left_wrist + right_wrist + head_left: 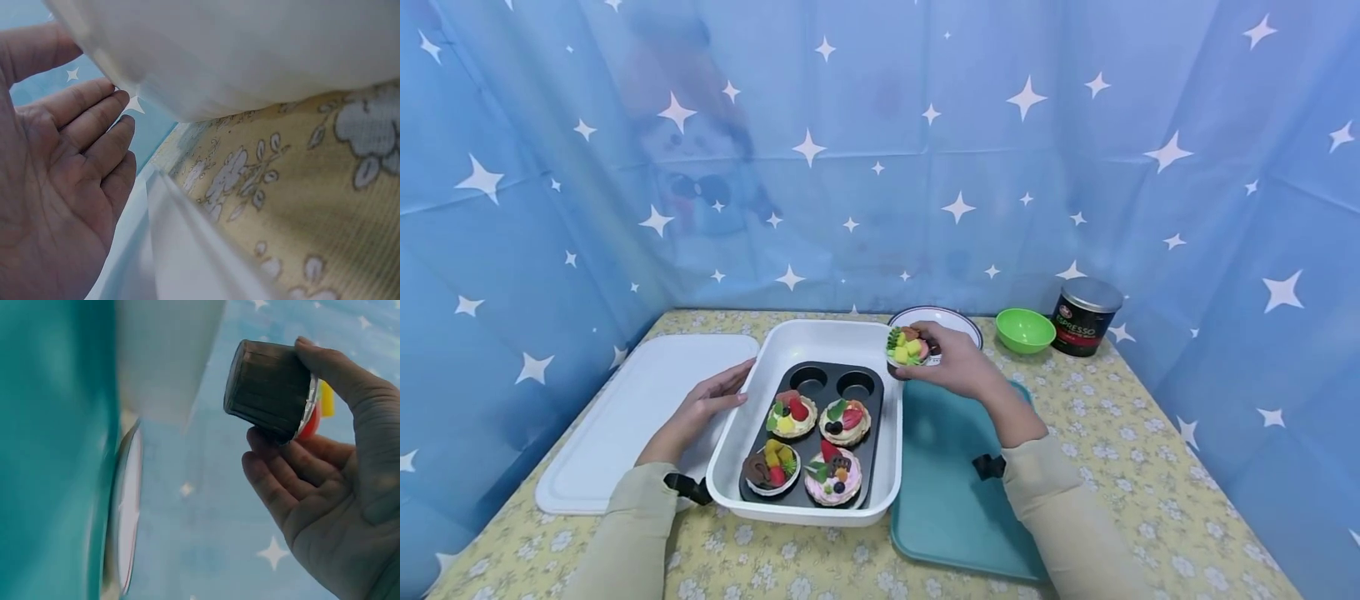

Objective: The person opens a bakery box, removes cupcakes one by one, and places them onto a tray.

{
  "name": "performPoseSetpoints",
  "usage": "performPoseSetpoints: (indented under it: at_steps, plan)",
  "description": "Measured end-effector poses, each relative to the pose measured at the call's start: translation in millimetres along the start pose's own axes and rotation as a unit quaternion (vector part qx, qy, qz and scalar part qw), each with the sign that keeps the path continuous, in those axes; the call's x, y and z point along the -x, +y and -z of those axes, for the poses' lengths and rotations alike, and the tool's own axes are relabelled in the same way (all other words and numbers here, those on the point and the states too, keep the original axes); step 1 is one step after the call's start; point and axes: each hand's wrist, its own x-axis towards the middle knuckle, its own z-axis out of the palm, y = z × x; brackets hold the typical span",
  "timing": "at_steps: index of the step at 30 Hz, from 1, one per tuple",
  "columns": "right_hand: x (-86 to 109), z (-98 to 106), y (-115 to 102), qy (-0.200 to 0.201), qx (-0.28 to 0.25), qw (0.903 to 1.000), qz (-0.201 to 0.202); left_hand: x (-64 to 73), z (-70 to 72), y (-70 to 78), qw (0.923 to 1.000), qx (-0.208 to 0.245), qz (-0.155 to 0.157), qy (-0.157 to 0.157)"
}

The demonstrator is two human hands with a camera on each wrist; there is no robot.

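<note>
My right hand (955,362) pinches a fruit-topped cupcake (906,348) between thumb and fingers, above the right rim of a white baking dish (722,475). The right wrist view shows the cupcake's dark cup (269,387) in that grip. My left hand (703,408) rests with straight fingers against the dish's left side; in the left wrist view its palm (69,187) faces the camera. Inside the dish lies a dark muffin tin (831,372) with several cupcakes, such as a pink-iced one (833,492). The tin's two far cups hold nothing.
A teal tray (955,500) lies right of the dish, a white board (617,417) to its left. Behind my right hand is a white plate (936,315). A green bowl (1025,331) and an espresso tin (1084,321) stand at the back right, near the blue curtain (880,125).
</note>
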Motion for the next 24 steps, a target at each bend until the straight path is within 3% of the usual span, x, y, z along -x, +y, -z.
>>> performPoseSetpoints:
  at_steps: [7, 12, 24]
  plan:
    - [7.2, 8, 46, -0.006, -0.002, 0.9990, -0.044, 1.4, -0.8, 1.2, 0.9997, -0.007, 0.021, 0.005]
    - [6.3, 8, 68, -0.016, -0.028, 0.9981, -0.053, 2.2, 1.4, 3.0, 0.9998, -0.014, 0.015, 0.001]
    - [7.8, 1, 80, -0.024, -0.058, 0.9965, -0.056, 2.3, 0.6, 3.1, 0.9995, -0.022, 0.023, 0.003]
